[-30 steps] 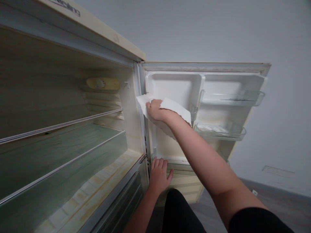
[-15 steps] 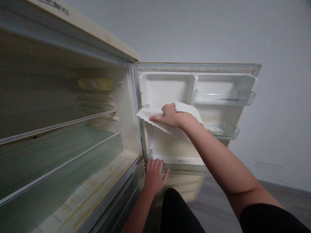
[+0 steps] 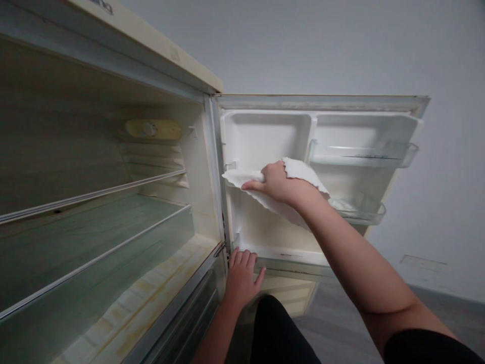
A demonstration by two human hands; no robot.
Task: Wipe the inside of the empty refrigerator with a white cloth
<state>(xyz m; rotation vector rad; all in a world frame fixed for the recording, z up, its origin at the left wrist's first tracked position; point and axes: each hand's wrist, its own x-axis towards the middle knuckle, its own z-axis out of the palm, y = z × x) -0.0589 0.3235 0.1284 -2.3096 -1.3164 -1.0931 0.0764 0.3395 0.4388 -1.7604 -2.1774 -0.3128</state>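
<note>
My right hand [image 3: 282, 184] grips a white cloth [image 3: 278, 206] with a wavy edge, in front of the inner side of the open fridge door [image 3: 269, 134]. Its thumb points left along the cloth, and the other fingertips are partly hidden. Whether the cloth touches the door's inner wall I cannot tell. Lower down, my left hand [image 3: 242, 278] rests on the lower door rack [image 3: 291, 268] near the hinge side. Its fingers lie over the edge, with the thumb spread away to the right.
Left of the door is the fridge interior, with a glass shelf [image 3: 102, 191], a greenish clear drawer [image 3: 113, 268] and a yellowed light cover [image 3: 153, 130]. Clear racks [image 3: 364, 155] sit on the door's right side. A second, lower door [image 3: 291, 293] stands open below. Behind is a wall [image 3: 447, 177].
The door reaches slightly farther right in view. My right hand and the cloth appear a little farther right with it. My left hand stays on the rack.
</note>
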